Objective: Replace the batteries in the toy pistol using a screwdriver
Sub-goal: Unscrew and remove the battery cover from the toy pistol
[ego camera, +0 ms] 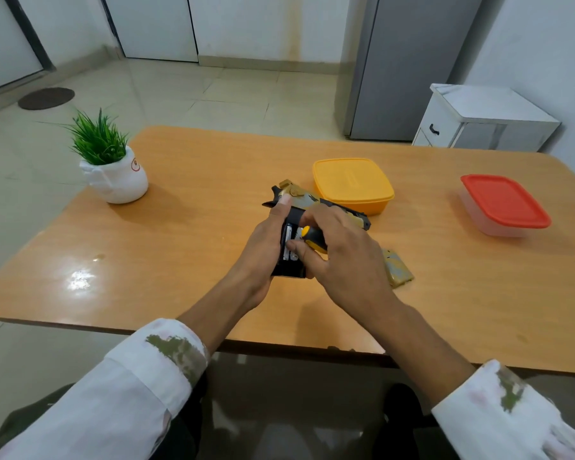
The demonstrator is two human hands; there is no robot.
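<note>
The black and gold toy pistol (316, 201) lies on the wooden table (180, 234), its grip toward me. My left hand (263, 247) grips the pistol's handle from the left, thumb up near the hammer. The handle's compartment is uncovered and white batteries (290, 242) show inside. My right hand (342, 257) holds a yellow and black screwdriver (312, 238) in its curled fingers while its thumb touches the batteries. The screwdriver's tip is hidden. A gold patterned cover (398, 267) lies on the table just right of my right hand.
A yellow lidded box (352, 184) stands right behind the pistol. A clear box with a red lid (505, 204) sits at the right. A potted green plant (113, 167) stands at the table's left corner. A white cabinet (485, 121) is beyond the table.
</note>
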